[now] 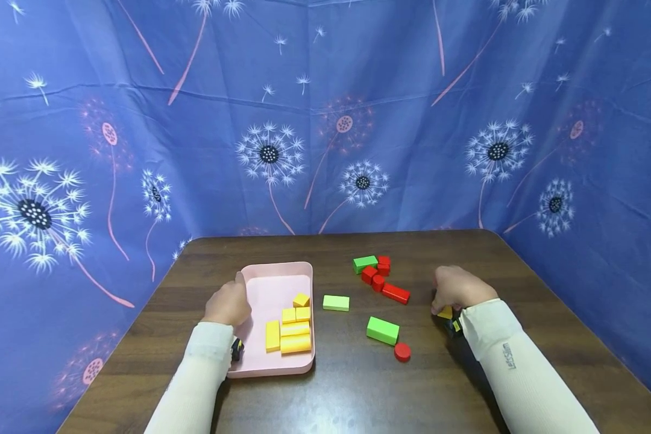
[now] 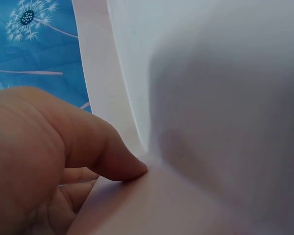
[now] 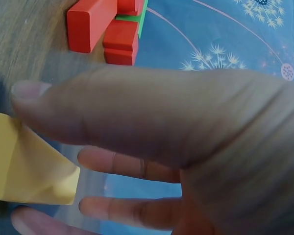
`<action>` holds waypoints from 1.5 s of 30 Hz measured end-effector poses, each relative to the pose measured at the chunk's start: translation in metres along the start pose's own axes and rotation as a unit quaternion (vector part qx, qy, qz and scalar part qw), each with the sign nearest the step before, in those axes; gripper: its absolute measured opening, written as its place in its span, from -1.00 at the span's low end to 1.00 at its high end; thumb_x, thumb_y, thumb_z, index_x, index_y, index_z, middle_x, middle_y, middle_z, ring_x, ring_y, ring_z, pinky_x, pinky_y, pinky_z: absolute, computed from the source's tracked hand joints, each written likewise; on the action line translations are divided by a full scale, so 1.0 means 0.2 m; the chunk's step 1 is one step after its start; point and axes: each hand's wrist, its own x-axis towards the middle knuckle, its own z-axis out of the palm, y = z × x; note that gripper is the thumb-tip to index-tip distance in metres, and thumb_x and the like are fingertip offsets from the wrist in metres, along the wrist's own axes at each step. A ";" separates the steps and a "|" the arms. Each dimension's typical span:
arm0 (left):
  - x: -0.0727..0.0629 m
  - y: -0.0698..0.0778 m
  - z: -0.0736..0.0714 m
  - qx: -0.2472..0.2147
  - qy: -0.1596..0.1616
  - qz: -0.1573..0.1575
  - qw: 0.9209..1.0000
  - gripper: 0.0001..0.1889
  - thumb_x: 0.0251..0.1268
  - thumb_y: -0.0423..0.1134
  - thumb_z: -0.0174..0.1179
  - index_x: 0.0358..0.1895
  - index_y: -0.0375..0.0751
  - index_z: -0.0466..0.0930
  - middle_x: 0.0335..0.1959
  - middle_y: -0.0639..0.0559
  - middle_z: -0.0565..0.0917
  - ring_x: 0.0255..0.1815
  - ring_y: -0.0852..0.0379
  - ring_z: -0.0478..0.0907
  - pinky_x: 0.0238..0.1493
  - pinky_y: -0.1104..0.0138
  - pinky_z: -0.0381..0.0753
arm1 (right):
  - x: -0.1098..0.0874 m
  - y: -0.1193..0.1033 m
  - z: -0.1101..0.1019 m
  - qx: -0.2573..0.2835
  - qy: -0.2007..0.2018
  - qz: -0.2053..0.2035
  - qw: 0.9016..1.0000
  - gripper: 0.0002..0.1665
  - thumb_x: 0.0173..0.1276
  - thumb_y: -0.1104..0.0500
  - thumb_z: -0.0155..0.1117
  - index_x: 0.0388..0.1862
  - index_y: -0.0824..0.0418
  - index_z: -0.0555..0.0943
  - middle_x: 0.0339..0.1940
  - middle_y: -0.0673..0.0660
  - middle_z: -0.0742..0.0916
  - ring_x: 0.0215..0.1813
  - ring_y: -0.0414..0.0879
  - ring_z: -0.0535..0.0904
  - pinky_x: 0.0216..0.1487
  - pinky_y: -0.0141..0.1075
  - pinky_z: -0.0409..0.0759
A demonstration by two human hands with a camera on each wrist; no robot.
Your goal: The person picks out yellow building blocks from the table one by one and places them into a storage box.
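Observation:
On the left of the table, my left hand [image 1: 228,301] grips the left rim of a pink tray [image 1: 266,371]. The left wrist view shows its thumb [image 2: 122,159] pressed over the tray's edge, other fingers beneath. Inside the tray, toward its right side, lie several yellow blocks [image 1: 295,344], some cylindrical and some boxy. Over at the right, my right hand [image 1: 461,287] reaches down to a yellow wedge-shaped block [image 3: 34,169]. Its thumb [image 3: 108,105] and a finger lie on opposite sides of this block, seemingly pinching it. The head view mostly hides the block behind the hand.
Between the hands lie a light green block [image 1: 336,303], a larger green block [image 1: 382,330] and a red disc [image 1: 402,352]. Farther back, several red blocks [image 1: 395,293] cluster beside another green block [image 1: 364,264]. A blue dandelion-patterned cloth [image 1: 314,211] hangs behind the table.

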 end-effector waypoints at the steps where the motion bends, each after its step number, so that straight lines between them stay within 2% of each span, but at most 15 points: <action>1: 0.00 0.00 0.00 0.000 0.000 -0.001 1.000 -0.19 0.34 -0.35 0.20 0.57 -0.56 0.04 0.25 -0.49 0.59 0.13 -0.41 0.66 0.10 -0.24 0.64 | 0.00 0.00 0.00 -0.001 -0.001 -0.001 1.000 -0.50 -0.06 0.24 0.69 -0.19 0.35 0.61 -0.44 0.15 0.65 -0.61 -0.08 0.55 -0.57 -0.31 0.52; 9: 0.02 -0.01 -0.02 -0.003 0.002 -0.002 1.000 -0.17 0.32 -0.35 0.23 0.57 -0.55 0.04 0.25 -0.48 0.59 0.10 -0.39 0.68 0.07 -0.24 0.65 | 0.01 -0.03 -0.02 -0.001 -0.009 0.000 1.000 -0.47 -0.08 0.31 0.64 -0.10 0.38 0.62 -0.41 0.16 0.65 -0.62 -0.08 0.54 -0.57 -0.30 0.53; 17: 0.00 0.01 0.00 -0.011 -0.006 0.001 1.000 -0.18 0.33 -0.36 0.24 0.57 -0.56 0.05 0.27 -0.47 0.58 0.14 -0.39 0.66 0.12 -0.24 0.63 | -0.02 0.01 0.00 -0.022 -0.016 -0.003 1.000 -0.34 -0.14 0.32 0.66 0.01 0.42 0.63 -0.38 0.16 0.67 -0.54 -0.05 0.58 -0.53 -0.26 0.55; 24: 0.00 0.01 0.00 -0.006 -0.001 -0.008 1.000 -0.19 0.36 -0.35 0.20 0.58 -0.53 0.03 0.29 -0.46 0.58 0.12 -0.41 0.67 0.08 -0.26 0.64 | -0.01 0.01 0.00 -0.025 0.000 -0.017 1.000 -0.30 -0.21 0.33 0.65 0.01 0.43 0.62 -0.37 0.17 0.68 -0.52 -0.04 0.60 -0.51 -0.25 0.56; 38: 0.02 0.01 0.01 0.001 0.002 -0.005 1.000 -0.19 0.35 -0.35 0.21 0.58 -0.52 0.05 0.29 -0.43 0.59 0.11 -0.40 0.67 0.06 -0.26 0.65 | 0.00 0.01 0.01 -0.027 -0.011 -0.019 0.999 -0.34 -0.17 0.30 0.66 -0.01 0.41 0.64 -0.39 0.16 0.67 -0.53 -0.06 0.60 -0.52 -0.26 0.55; 45: 0.00 0.00 0.01 -0.002 0.003 -0.008 1.000 -0.21 0.36 -0.34 0.20 0.58 -0.52 0.06 0.29 -0.43 0.59 0.14 -0.40 0.66 0.09 -0.26 0.63 | 0.00 0.01 0.01 -0.029 -0.012 -0.022 0.999 -0.33 -0.17 0.29 0.68 -0.01 0.42 0.64 -0.38 0.15 0.67 -0.50 -0.04 0.60 -0.50 -0.25 0.57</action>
